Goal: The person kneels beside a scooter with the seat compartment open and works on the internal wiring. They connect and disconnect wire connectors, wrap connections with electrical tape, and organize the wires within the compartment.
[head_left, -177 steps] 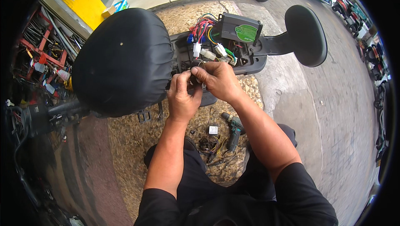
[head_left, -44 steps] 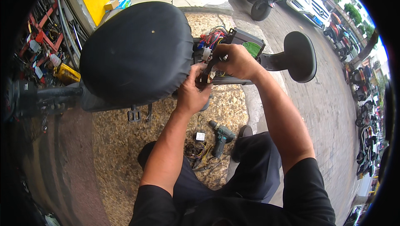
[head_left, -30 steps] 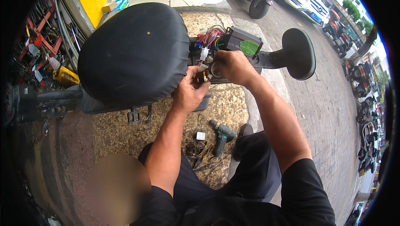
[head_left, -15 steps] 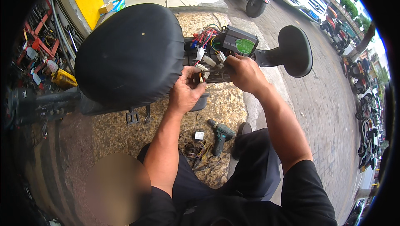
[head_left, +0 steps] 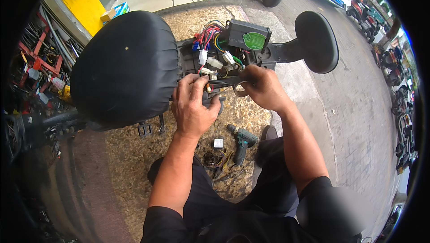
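Note:
My left hand (head_left: pixel 193 108) is beside the seat, thumb and fingers apart. A small orange-yellow connector (head_left: pixel 209 88) shows in the gap between them, and I see no firm grip on it. My right hand (head_left: pixel 265 87) is closed on something with a pale, ring-shaped loop (head_left: pixel 240 89); the fingers hide the rest. White plugs (head_left: pixel 203 57) and a bundle of coloured wires (head_left: pixel 210 33) lie in the opened frame above my hands. Behind the right hand sits a dark controller box (head_left: pixel 244 35) with a green label.
The black-covered seat (head_left: pixel 123 66) fills the left side, and a black padded backrest (head_left: pixel 317 41) stands at the right. Below, a cordless drill (head_left: pixel 243 144), a small white-topped box (head_left: pixel 218 143) and loose wires (head_left: pixel 217 160) lie on the speckled slab.
My left thumb and fingers have spread apart around the connector. The right hand has turned a little, and the ring-shaped loop shows more plainly. The whole view has shifted slightly.

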`<state>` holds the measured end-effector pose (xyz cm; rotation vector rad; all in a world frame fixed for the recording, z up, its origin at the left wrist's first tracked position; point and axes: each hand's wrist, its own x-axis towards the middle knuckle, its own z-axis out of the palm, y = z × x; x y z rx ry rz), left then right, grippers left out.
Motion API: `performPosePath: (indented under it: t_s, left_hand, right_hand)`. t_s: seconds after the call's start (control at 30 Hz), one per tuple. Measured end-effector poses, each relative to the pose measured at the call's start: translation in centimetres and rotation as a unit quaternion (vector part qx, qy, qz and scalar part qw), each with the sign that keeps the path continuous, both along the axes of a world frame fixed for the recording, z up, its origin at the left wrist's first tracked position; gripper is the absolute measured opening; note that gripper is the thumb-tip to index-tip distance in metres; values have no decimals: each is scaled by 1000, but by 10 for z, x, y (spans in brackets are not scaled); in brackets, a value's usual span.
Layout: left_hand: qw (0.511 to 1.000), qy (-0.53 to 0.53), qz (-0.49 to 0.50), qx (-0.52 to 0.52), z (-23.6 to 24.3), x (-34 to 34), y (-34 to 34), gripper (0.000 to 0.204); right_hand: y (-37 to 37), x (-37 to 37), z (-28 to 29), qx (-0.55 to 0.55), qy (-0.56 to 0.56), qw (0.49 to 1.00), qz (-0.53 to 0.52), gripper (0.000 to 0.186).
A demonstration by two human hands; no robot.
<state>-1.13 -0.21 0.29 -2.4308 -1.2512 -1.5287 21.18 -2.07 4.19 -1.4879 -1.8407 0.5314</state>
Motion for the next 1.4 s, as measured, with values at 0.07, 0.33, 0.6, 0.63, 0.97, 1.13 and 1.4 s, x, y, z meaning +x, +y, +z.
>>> performPosePath:
  t_s: [0.07,0.33,0.6,0.63,0.97,1.13,1.4]
  left_hand:
    - [998,6,-18,53,4,8,0,54]
    - [992,61,-81,76,11,24,4,22]
    - [991,65,-110,47,7,21,7,15]
    - [990,69,-112,44,8,20,7,14]
    - [987,52,-141,62,17,19,5,16]
    - [998,-20,-66,12,23,22,20,9]
    - [994,14,-83,73,21,18,4,21]
  right_hand:
    - [-3,0,-2,-37,35,999,4,21]
    - [-7,-6,-9,-86,89,988,96,29]
    - [-15,-13,-9,71,-18,988,134,42]
    - [-14,-14,-7,29,-47,990,133,36]
    - [-21,-17,5,-76,-81,972,209,26]
    - [-54,-61,27,-162,-2,890,427,17]
    - [-1,56,3,37,176,982,-57,20]
